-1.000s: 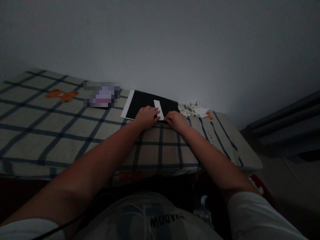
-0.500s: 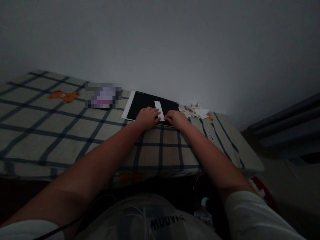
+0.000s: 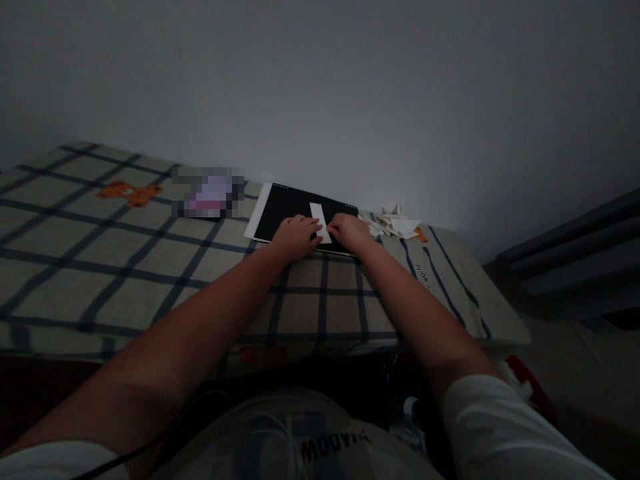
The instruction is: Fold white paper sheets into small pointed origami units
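Observation:
A strip of white paper (image 3: 317, 212) lies on a black sheet or pad (image 3: 290, 203) that has a white margin along its left side. My left hand (image 3: 296, 237) rests flat with fingers spread, its fingertips on the left edge of the strip. My right hand (image 3: 351, 232) is closed, thumb and fingers pinched together at the strip's right edge. Whether the paper edge is between those fingers is too small to make out.
Crumpled white paper pieces (image 3: 395, 221) lie right of the black pad. A blurred purple item (image 3: 207, 197) is on the left of the checked cloth (image 3: 150, 267). A wall (image 3: 320, 100) stands directly behind. A plastic bottle (image 3: 410, 420) and a red container (image 3: 533, 390) are below.
My right hand has moved slightly up along the strip's right edge. My left hand stays in place on the paper.

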A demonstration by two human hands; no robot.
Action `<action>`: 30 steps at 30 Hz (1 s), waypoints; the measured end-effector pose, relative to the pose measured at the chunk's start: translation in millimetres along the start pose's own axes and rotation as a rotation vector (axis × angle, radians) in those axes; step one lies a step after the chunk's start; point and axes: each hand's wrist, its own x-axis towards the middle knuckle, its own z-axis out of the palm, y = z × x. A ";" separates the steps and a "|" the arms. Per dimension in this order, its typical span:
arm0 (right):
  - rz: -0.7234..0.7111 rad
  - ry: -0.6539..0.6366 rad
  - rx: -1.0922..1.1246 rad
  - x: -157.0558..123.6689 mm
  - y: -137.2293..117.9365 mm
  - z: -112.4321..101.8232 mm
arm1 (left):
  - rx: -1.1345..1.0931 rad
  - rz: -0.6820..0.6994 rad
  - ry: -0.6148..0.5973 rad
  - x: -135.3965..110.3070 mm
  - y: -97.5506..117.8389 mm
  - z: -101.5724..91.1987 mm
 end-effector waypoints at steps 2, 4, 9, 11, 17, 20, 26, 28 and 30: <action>0.013 -0.006 -0.024 2.3 -2.1 -0.5 | 0.001 0.000 0.000 0.0 0.1 0.2; 0.029 -0.015 -0.048 4.8 -4.0 -0.7 | -0.002 -0.003 -0.002 0.0 0.3 0.1; 0.041 -0.016 -0.089 13.7 -7.2 -0.7 | -0.002 -0.011 -0.008 0.1 0.7 -0.9; 0.051 -0.015 -0.097 18.4 -7.5 -0.4 | 0.001 -0.014 -0.011 0.1 0.8 -1.3; 0.061 0.012 -0.089 34.5 -6.7 2.2 | 0.006 -0.004 -0.013 0.1 0.4 -1.0; 0.106 0.015 -0.083 42.4 -6.7 4.2 | 0.000 0.001 -0.001 0.4 0.0 -0.3; 0.141 0.035 -0.044 57.6 -5.7 10.5 | -0.007 -0.003 0.008 0.0 -0.2 0.2; 0.159 0.045 -0.025 62.4 -4.9 13.7 | -0.008 0.000 0.017 -0.4 -0.2 0.1; 0.175 0.065 -0.005 66.6 -4.2 17.6 | -0.008 -0.001 0.018 -0.6 -0.2 0.0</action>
